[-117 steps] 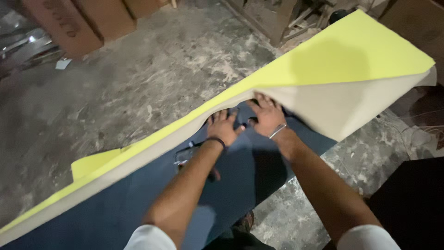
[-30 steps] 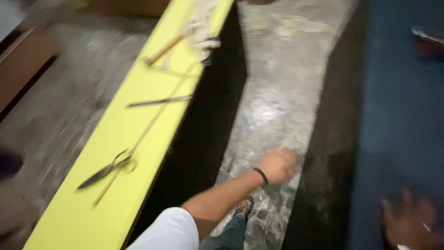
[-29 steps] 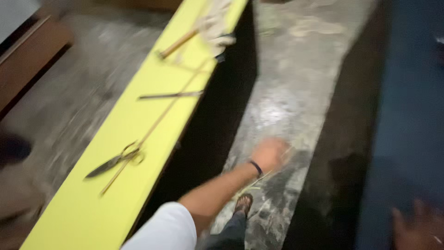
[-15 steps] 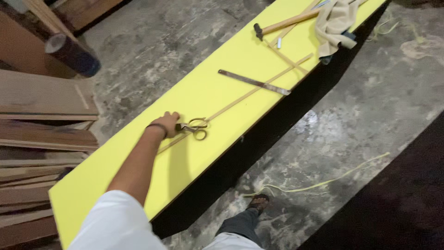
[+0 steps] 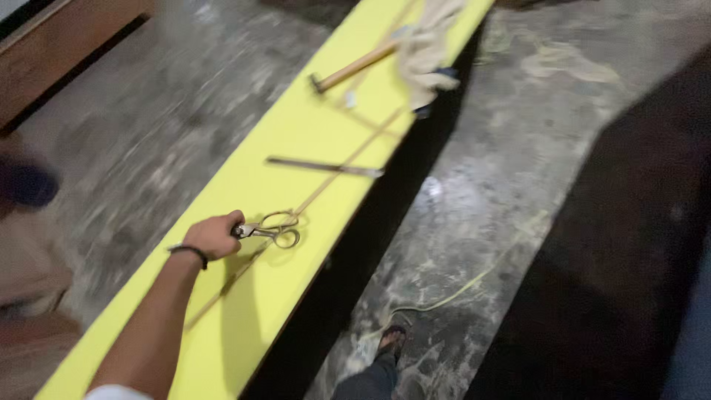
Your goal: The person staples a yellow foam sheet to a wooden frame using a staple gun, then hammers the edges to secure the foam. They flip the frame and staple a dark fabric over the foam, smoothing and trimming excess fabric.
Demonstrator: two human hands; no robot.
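- Left hand [image 5: 213, 235] is closed around the blade end of the scissors [image 5: 270, 228]; the blades are hidden in the grip.
- The scissors' handle loops lie on the yellow foam slab [image 5: 296, 141], over a thin wooden stick [image 5: 326, 185].
- Motion blur softens the hammer [image 5: 354, 68] and cloth [image 5: 429, 44] farther along.
- The right hand is out of frame.

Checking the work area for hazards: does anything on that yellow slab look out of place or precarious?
Slightly. The pale cloth droops over the yellow slab's right edge, above the floor. The hammer, flat metal tool and long thin stick lie loose at mixed angles. The left hand grips the scissors at the blade end, handles outward. Nothing looks spilled or broken.
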